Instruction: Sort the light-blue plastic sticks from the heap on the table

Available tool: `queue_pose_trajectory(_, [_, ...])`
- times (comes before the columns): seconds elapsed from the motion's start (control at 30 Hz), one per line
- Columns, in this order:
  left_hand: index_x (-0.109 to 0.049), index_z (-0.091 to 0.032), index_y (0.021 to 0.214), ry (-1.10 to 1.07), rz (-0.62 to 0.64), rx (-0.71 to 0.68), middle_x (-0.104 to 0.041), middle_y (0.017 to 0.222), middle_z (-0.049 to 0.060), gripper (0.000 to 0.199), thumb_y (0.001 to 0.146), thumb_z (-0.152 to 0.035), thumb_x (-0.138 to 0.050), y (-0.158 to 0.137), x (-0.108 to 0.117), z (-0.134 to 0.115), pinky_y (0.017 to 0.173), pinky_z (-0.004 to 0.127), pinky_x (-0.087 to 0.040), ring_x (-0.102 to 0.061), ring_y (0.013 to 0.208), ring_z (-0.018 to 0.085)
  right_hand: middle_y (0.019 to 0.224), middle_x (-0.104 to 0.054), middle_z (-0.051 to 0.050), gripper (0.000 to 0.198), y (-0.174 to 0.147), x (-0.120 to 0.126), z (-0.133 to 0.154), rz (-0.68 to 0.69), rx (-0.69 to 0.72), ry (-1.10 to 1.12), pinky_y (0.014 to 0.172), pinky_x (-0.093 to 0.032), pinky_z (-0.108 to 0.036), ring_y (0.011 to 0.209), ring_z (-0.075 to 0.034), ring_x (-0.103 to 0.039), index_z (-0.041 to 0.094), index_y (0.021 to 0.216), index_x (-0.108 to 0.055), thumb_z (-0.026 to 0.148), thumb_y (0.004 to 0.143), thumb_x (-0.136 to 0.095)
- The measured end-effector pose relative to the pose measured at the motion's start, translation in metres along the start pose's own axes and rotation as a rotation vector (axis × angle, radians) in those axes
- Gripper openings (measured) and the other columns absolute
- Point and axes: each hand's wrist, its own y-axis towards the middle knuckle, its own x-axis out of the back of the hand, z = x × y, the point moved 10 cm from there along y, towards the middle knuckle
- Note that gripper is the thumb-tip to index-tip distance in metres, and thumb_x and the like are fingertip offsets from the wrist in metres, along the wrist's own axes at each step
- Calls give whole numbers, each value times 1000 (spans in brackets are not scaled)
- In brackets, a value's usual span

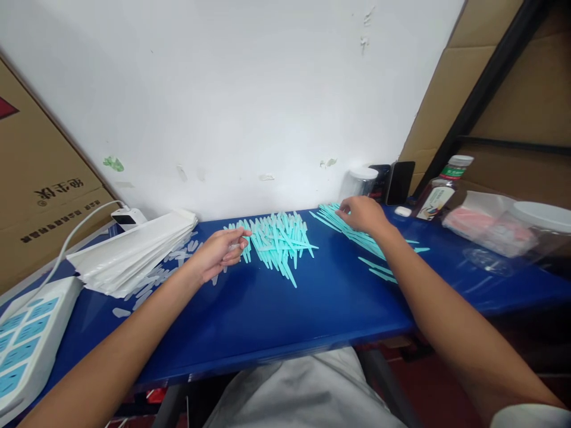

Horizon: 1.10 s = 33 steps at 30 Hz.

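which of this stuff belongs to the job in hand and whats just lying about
Likely the job:
- middle pile of turquoise sticks, beside the left hand
- right-hand pile of turquoise sticks, at the right hand
- probably the small translucent pieces

Likely just lying about:
- power strip
- bottle
- black phone
- white packets, unsure
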Motion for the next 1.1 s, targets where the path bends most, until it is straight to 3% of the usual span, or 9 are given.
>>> queue_pose_trajectory(0.13, [-71, -9, 99, 81, 78, 69, -52, 70, -1, 28, 95, -36, -68, 0, -1, 6, 35, 13, -21, -26, 40, 0, 109, -76, -15, 43, 4, -32, -6, 167, 22, -16, 73, -44, -30, 95, -27, -68, 16, 107, -76, 55, 92, -66])
queue_pose_trajectory(0.27, [-70, -12, 90, 141, 101, 104, -37, 55, -6, 39, 93, -51, -68, -4, -5, 9, 34, 14, -17, -20, 38, 2, 118, -71, -21, 56, 7, -51, 1, 201, 18, -81, 78, -45, -31, 103, -29, -66, 10, 116, -70, 60, 91, -67])
queue_pose_trajectory(0.4, [-66, -16, 78, 166, 91, 126, -27, 46, -9, 44, 93, -57, -64, -5, -6, 9, 33, 15, -11, -14, 34, 3, 98, -73, -19, 52, 7, -56, 3, 232, -7, -79, 73, -44, -30, 87, -26, -68, 9, 100, -71, 60, 93, -64])
queue_pose_trajectory(0.53, [-61, -16, 65, 121, 85, 201, -32, 44, -4, 46, 95, -49, -51, -4, -2, 14, 32, 17, -12, -16, 32, 5, 82, -73, -16, 47, 5, -60, 5, 277, 4, -66, 66, -41, -30, 77, -24, -67, 12, 82, -73, 56, 95, -62])
queue_pose_trajectory(0.63, [-56, -16, 59, 96, 122, 205, -41, 47, 1, 37, 88, -38, -47, -4, -4, 13, 32, 17, -13, -17, 33, 5, 93, -75, -20, 40, 5, -61, 4, 271, -19, -64, 69, -44, -31, 85, -26, -70, 11, 93, -74, 47, 98, -60])
queue_pose_trajectory(0.83, [-66, -15, 79, 273, 94, 103, -45, 59, -1, 23, 90, -34, -60, -7, -5, 3, 37, 16, -15, -25, 40, 4, 115, -72, -28, 36, 5, -53, -6, 223, -109, -47, 80, -48, -36, 106, -34, -70, 7, 114, -72, 33, 104, -49])
queue_pose_trajectory(0.97, [-70, -16, 95, 375, 116, 21, -42, 59, -3, 37, 94, -53, -62, -7, -8, 0, 39, 15, -17, -26, 42, 5, 113, -72, -30, 38, 7, -41, -17, 182, -164, -6, 80, -48, -39, 104, -36, -71, 6, 115, -71, 32, 105, -45])
queue_pose_trajectory(1.1, [-70, -18, 99, 414, 122, -44, -37, 57, -5, 41, 95, -58, -60, -8, -9, -6, 38, 15, -16, -23, 42, 6, 113, -72, -28, 38, 10, -24, -24, 115, -184, 50, 79, -46, -37, 101, -35, -70, 9, 114, -69, 34, 107, -40])
